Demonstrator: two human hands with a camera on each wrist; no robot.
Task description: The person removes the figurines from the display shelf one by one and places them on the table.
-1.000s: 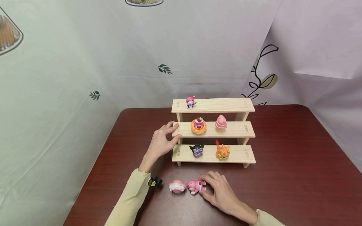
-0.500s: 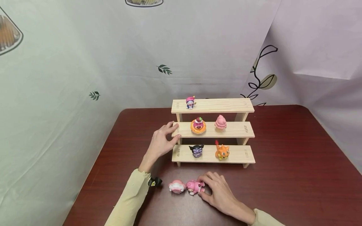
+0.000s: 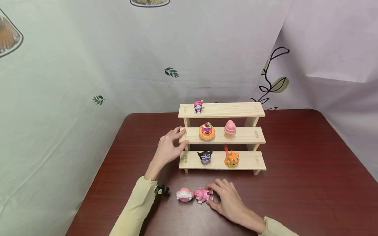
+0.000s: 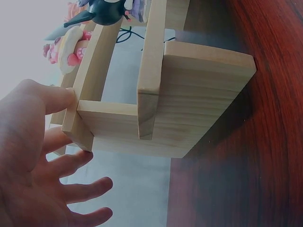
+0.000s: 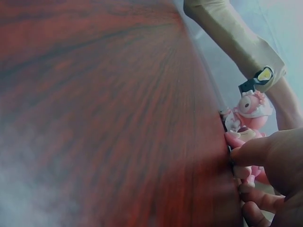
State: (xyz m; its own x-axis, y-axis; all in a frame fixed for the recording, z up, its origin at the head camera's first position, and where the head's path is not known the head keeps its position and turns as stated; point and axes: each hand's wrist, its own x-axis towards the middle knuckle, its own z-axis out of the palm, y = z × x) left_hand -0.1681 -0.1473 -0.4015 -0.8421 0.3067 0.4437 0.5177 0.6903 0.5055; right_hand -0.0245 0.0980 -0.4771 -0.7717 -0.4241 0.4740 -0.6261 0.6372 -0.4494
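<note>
A three-tier wooden display stand (image 3: pixel 221 134) stands on the table. My left hand (image 3: pixel 169 145) pinches the left end of its middle shelf between thumb and fingers; in the left wrist view the hand (image 4: pixel 28 161) has its other fingers spread below the board. On the table in front, my right hand (image 3: pixel 228 200) grips a pink bear figurine (image 3: pixel 202 194), thumb at one side of its legs and fingers at the other. The bear lies on its side. Touching its head end is a pink-and-white figurine (image 3: pixel 184 195), also seen in the right wrist view. My right fingers partly hide the bear there.
The top shelf bears a pink-hooded figurine (image 3: pixel 198 107). On the middle one are an orange-ringed bear figurine (image 3: pixel 206 131) and a pink ice-cream figurine (image 3: pixel 230 127). A black-and-purple figurine (image 3: pixel 205 157) and an orange dragon figurine (image 3: pixel 232 158) sit on the bottom shelf.
Hardly anything differs. My right hand and the pink bear have shifted very slightly left; my left hand stays at the middle shelf.
</note>
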